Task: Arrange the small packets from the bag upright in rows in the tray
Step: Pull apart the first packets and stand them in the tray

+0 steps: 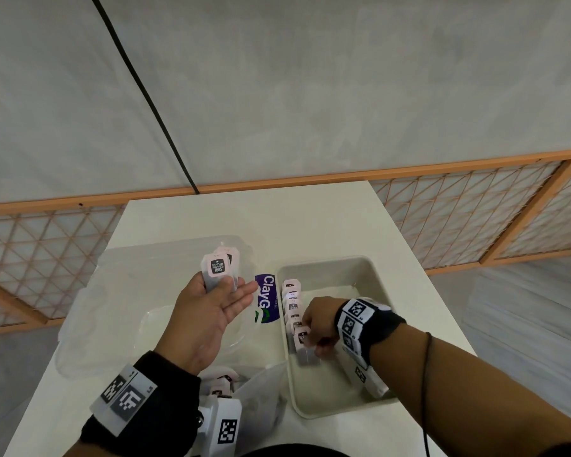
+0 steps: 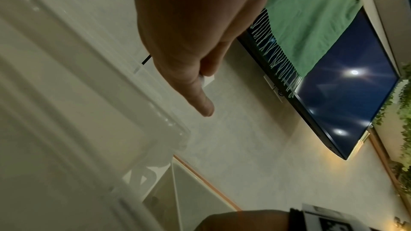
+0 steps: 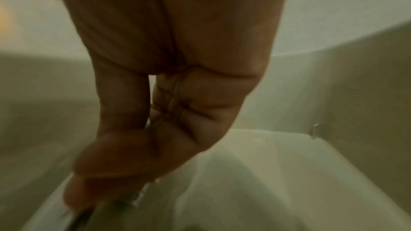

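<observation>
Along the tray's (image 1: 370,268) left wall, right hand (image 1: 320,328) pinches a packet (image 1: 302,339) into the row; left hand (image 1: 208,311) grips spare packets (image 1: 216,267). Next: release it upright.

My head camera looks forward and down from above the desk (image 1: 310,219), taking in both hands, the tray (image 1: 370,275) and the wall behind. My left wrist camera sits close under the left hand (image 2: 189,24), facing along it and upward toward the wall and a dark screen (image 2: 347,83) (the picture is tilted). My right wrist camera is very near the right hand (image 3: 169,76), low inside the tray (image 3: 289,173), and blurred. Head and right wrist views share the tray; head and left wrist views share the left hand (image 1: 208,311).
</observation>
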`<move>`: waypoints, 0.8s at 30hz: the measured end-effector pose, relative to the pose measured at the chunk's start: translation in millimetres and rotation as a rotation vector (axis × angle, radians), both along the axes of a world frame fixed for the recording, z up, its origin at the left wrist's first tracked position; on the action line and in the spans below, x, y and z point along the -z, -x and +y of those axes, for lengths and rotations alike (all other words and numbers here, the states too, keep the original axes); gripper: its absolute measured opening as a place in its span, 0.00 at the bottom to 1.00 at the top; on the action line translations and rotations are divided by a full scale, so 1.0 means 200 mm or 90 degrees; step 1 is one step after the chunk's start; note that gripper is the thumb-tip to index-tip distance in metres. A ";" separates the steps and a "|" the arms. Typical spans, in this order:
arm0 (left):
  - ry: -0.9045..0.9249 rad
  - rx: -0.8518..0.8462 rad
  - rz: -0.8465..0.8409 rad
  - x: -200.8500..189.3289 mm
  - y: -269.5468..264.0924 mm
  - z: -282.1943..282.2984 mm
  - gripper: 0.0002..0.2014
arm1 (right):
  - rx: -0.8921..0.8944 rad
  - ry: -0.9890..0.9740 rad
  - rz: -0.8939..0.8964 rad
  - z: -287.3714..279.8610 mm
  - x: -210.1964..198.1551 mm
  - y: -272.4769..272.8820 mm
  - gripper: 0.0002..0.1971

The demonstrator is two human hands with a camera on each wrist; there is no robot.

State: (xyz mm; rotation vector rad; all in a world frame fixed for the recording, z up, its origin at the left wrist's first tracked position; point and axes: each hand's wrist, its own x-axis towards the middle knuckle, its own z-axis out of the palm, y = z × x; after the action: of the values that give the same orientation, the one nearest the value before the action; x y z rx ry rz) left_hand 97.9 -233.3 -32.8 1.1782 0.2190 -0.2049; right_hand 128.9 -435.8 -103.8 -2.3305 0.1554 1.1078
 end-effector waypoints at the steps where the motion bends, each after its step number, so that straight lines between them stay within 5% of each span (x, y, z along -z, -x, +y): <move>1: 0.002 0.000 0.001 0.00 0.00 0.00 0.08 | -0.021 0.021 -0.007 0.01 0.02 -0.01 0.10; 24: 0.069 0.029 0.068 -0.02 0.01 0.01 0.07 | -0.042 0.193 -0.094 0.07 0.15 -0.04 0.13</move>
State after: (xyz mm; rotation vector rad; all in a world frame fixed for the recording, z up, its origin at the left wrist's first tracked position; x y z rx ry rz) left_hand 96.1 -232.1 -28.6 1.0670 0.2720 -0.3159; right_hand 136.6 -422.7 -134.5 -2.6941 0.2052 0.9949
